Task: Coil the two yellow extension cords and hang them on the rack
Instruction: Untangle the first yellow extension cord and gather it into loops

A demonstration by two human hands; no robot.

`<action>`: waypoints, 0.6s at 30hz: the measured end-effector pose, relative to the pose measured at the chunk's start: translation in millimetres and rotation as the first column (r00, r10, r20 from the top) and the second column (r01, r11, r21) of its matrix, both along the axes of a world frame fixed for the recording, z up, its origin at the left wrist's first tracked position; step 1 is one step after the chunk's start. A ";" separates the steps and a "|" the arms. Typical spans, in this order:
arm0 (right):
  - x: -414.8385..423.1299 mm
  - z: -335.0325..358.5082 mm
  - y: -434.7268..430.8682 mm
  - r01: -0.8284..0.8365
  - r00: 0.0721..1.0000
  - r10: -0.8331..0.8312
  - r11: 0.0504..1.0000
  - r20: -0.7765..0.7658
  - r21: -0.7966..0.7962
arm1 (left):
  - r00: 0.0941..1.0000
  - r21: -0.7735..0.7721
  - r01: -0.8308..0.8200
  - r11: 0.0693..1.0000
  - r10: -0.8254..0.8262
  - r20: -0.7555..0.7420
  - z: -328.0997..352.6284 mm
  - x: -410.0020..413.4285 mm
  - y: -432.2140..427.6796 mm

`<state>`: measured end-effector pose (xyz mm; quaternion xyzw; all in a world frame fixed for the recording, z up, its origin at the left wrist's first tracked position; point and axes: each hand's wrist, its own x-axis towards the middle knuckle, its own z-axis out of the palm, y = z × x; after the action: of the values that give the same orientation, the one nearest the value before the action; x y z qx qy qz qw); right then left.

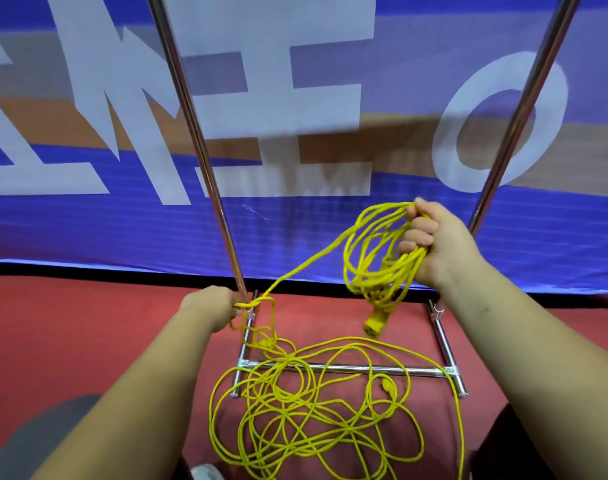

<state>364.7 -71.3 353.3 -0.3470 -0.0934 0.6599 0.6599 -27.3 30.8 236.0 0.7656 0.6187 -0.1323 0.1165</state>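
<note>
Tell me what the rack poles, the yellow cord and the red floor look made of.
Rack poles: metal, likely chrome or polished steel, mirror-bright with sharp highlights. Yellow cord: flexible plastic or rubber jacket, smooth, bends into loose loops. Red floor: probably carpet or matting, matte and glare-free; weave too blurred to confirm.

- Big blue, orange and grey fabric banner (330,230) along the far side has huge white lettering on it, cut off at the top edge.
- Only bit I can really read is the fat white ring (444,147) on the right, looks like an "O".
- The angular white shapes left of it, honestly can't tell.
</note>
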 end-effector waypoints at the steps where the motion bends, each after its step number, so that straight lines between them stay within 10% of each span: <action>1: 5.2 -0.2 1.1 0.046 0.999 -0.046 0.999 -0.026 0.020 | 0.998 -0.001 -0.040 0.999 0.040 -0.048 1.1 -2.6 -0.6; 9: -16.4 -1.7 -0.3 0.009 1.000 -0.010 0.998 0.013 0.066 | 0.940 -0.269 -0.121 0.956 0.023 -0.339 -11.3 9.1 -13.0; 12: -21.1 3.0 -1.9 -0.077 0.997 0.074 0.992 0.036 0.096 | 0.990 -0.522 -0.011 0.853 -0.065 -0.126 -0.2 35.3 -27.2; 18: -18.1 3.5 -1.3 -0.067 0.997 0.063 0.993 0.035 0.097 | 0.991 -0.431 0.126 0.893 -0.094 0.096 -8.7 42.2 -24.2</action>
<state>346.5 -72.5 356.7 -0.3213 -0.1477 0.6700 0.6528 15.0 6.6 227.2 0.7581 0.5243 -0.2459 0.2998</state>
